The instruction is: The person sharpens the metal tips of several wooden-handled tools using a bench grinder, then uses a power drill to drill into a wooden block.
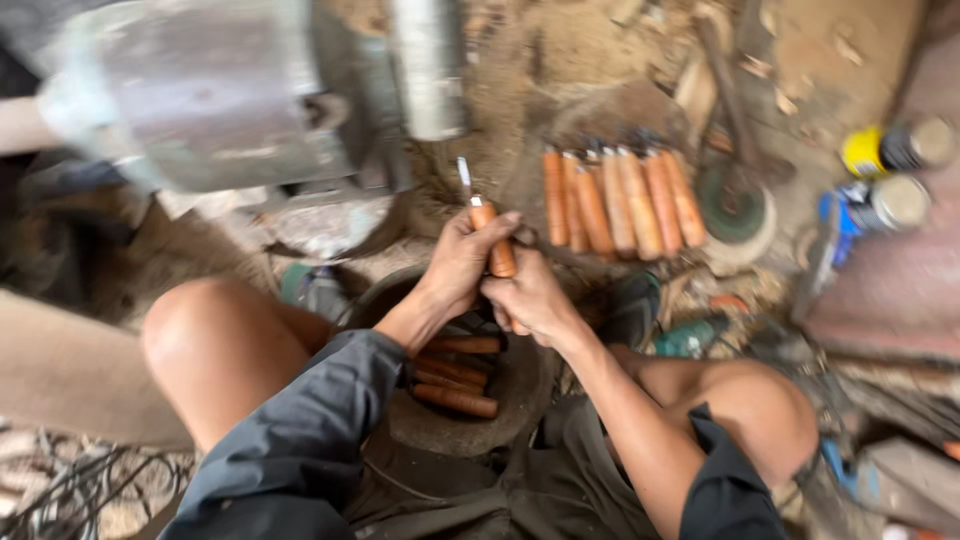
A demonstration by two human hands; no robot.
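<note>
Between the person's bent knees, both hands work on one knife (487, 225) with an orange wooden handle and a short metal blade pointing up and away. The left hand (462, 262) is wrapped around the upper part of the handle with fingers closed on it; the right hand (530, 297) grips the lower end, fingers curled tight around the wood. Just below the hands, a round dark bowl (520, 400) holds a few brown handles (455, 375) lying side by side. Farther off on the dirt floor, a row of orange-handled tools (620, 200) lies together, near a green grinding disc (733, 208). Judging by these two groups, a good share of pieces looks done and a handful in the bowl remains, though motion blur hides which pile is which. A grey metal machine (230, 90) stands at the upper left, and spray cans (885, 150) sit at the right.
</note>
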